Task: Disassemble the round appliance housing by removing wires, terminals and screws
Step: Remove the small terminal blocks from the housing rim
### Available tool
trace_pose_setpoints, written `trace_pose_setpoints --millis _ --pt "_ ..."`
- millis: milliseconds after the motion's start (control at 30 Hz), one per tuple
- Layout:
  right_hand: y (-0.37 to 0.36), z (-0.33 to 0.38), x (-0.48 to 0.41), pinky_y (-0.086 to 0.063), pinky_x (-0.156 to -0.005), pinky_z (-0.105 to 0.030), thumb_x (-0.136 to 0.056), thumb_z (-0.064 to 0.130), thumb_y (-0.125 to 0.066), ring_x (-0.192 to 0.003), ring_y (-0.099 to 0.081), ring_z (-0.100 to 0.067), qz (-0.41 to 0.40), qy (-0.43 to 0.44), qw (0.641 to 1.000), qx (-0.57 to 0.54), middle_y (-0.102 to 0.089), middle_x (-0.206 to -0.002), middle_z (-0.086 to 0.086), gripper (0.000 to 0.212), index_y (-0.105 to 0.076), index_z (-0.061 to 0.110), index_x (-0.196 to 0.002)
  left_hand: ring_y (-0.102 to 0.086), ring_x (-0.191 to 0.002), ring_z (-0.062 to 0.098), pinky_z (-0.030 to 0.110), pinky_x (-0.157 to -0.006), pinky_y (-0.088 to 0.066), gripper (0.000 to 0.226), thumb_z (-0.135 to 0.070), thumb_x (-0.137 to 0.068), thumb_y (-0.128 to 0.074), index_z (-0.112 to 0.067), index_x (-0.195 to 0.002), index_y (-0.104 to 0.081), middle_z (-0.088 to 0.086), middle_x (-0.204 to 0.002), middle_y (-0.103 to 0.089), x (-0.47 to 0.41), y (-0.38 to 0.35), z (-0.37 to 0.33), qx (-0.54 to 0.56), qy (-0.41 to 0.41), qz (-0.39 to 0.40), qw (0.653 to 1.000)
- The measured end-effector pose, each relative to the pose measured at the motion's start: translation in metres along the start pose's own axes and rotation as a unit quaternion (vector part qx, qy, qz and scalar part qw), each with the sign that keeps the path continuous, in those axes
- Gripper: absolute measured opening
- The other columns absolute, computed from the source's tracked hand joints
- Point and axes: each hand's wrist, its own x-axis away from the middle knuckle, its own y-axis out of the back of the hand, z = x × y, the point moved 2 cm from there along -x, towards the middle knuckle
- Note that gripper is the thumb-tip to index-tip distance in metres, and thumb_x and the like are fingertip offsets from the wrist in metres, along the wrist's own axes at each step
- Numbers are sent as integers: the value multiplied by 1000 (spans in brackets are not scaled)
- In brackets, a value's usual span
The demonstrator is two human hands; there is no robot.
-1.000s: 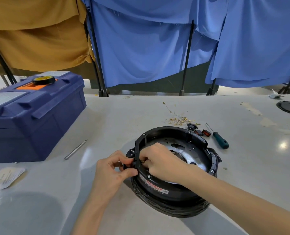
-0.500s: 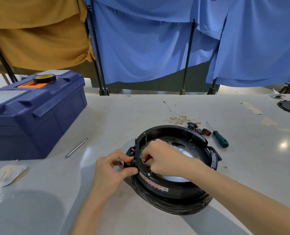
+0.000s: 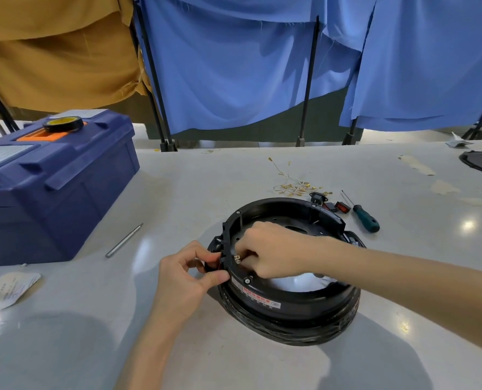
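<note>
Toolbox (image 3: 56, 192) L of housing (image 3: 276, 313), wires (image 3: 296, 188) behind it, screwdriver (image 3: 365, 218) behind-R

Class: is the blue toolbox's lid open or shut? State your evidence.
Shut. The toolbox lid lies flat on its body, with a tape roll resting on top.

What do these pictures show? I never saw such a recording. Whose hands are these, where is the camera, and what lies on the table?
No machine here: a person works with two bare hands, and a camera worn on the head looks down at them. On the grey table stands a round black housing. The left hand pinches its outer rim. The right hand reaches inside, fingers curled at small metal terminals; what they grip is hidden. Behind lie loose wires, a green screwdriver; left, a blue toolbox and a metal rod.
</note>
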Motion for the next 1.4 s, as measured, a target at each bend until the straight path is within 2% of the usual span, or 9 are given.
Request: trace_pose_setpoints --millis 267,467,733,900,1000,1100,1167,1267,1400 --pt "0 -1 -3 -32 -52 -34 -78 7 -55 -61 -46 -31 0 19 999 40 -44 -57 -3 36 -32 21 -54 -52 -62 5 14 -65 -44 32 3 -51 -86 -22 -65 -71 -8 -64 -61 1 2 -1 0 0 2 1000" --pt "-10 2 -5 -35 -55 -41 -73 -2 -53 -62 -44 -37 -34 14 999 -9 -51 -61 -18 19 -43 8 -61 -50 -62 5 17 -66 -43 28 4 -52 -84 -15 -66 -69 -7 -63 -60 2 -1 -2 -8 -7 -5 1000" --pt "-14 5 -5 -28 -52 -34 -72 -9 -50 -54 -36 -32 -63 -10 993 -98 -50 -56 -25 24 -45 7 -55 -47 -60 4 15 -64 -40 19 -10 -49 -76 -11 -63 -64 -12 -60 -58 2 -5 -1 3 -3 -12 1000" --pt "-14 -3 -4 -38 -53 -40 -74 -1 -54 -54 -39 -32 -78 -30 991 -105 -52 -54 -20 15 -57 -1 -60 -52 -60 2 10 -63 -42 28 6 -51 -85 -14 -63 -69 -12 -61 -62 -2 -1 2 10 13 7 1000" --pt "-11 -7 -3 -46 -56 -37 -74 7 -61 -58 -50 -29 -74 -46 988 -128 -60 -56 -13 12 -67 5 -64 -54 -60 3 12 -63 -44 29 3 -53 -84 -20 -67 -75 -6 -64 -65 -6 4 1 21 24 17 999" --pt "-3 -10 -2 -45 -57 -30 -74 11 -69 -53 -52 -12 -60 -59 983 -165 -60 -53 4 12 -69 15 -63 -57 -65 19 24 -69 -49 26 5 -62 -79 -20 -67 -75 1 -70 -69 -6 6 -1 28 25 14 999" --pt "2 -13 0 -46 -59 -28 -79 15 -73 -51 -53 -7 -78 -75 975 -192 -63 -55 3 11 -72 14 -68 -60 -72 30 34 -73 -49 23 6 -67 -76 -17 -68 -75 6 -73 -71 -6 8 0 42 34 -13 998" --pt "13 -15 7 -46 -58 -23 -87 19 -69 -47 -53 -4 -149 -84 949 -263 -68 -63 -7 11 -73 11 -81 -64 -79 33 33 -76 -48 21 4 -75 -71 -17 -73 -74 5 -78 -72 -7 14 -2 85 42 -81 992" --pt "21 -3 12 -56 -66 -28 -82 13 -75 -58 -66 -13 -169 -53 909 -378 -72 -75 -4 17 -72 12 -98 -66 -81 24 34 -76 -52 16 0 -79 -70 -16 -79 -73 3 -85 -72 -15 -4 -25 84 6 -83 993"
